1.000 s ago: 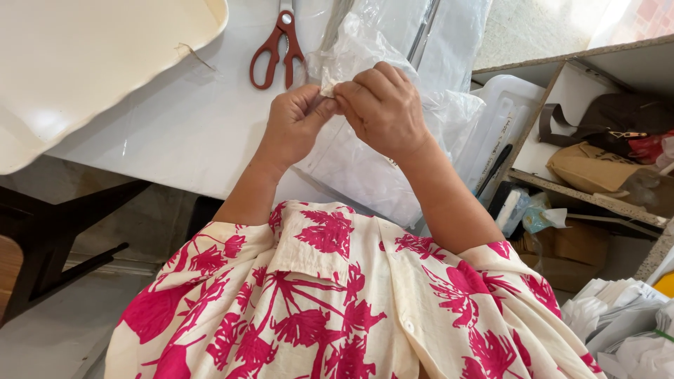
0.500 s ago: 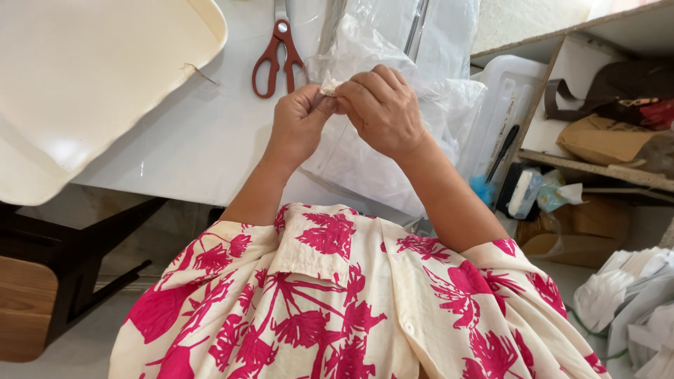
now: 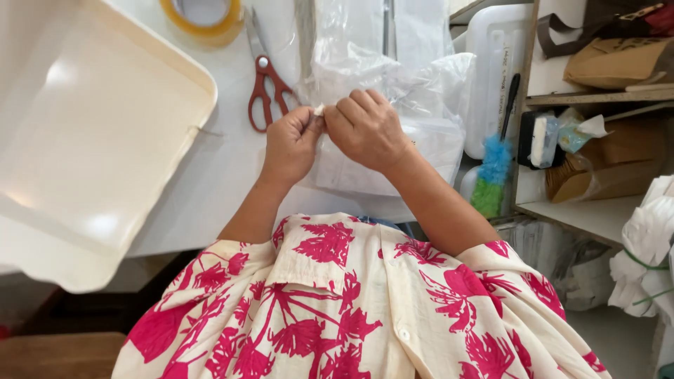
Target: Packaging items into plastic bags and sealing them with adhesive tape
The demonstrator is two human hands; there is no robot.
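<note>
Both hands (image 3: pixel 330 133) pinching perhaps a white scrap (image 3: pixel 319 109)

The place appeared to be a small packing workshop: a white worktable (image 3: pixel 210 182) carried scissors (image 3: pixel 265 88), tape (image 3: pixel 203 17) and plastic bags (image 3: pixel 393 77), beside shelves (image 3: pixel 597 98) crammed with cardboard stock.

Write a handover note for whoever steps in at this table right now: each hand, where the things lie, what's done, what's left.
Left hand: pinch grip on a small white piece, fingertips closed on it.
Right hand: fingertips meet the left hand's at the same white piece, over the clear plastic bags.
Things: red-handled scissors lie untouched on the white table, just left of the hands; roll of tape at the far edge; cream tray to the left.
Done: white piece is gripped by both hands.
Left: cannot tell what the piece is; scissors and tape not yet taken up.
</note>
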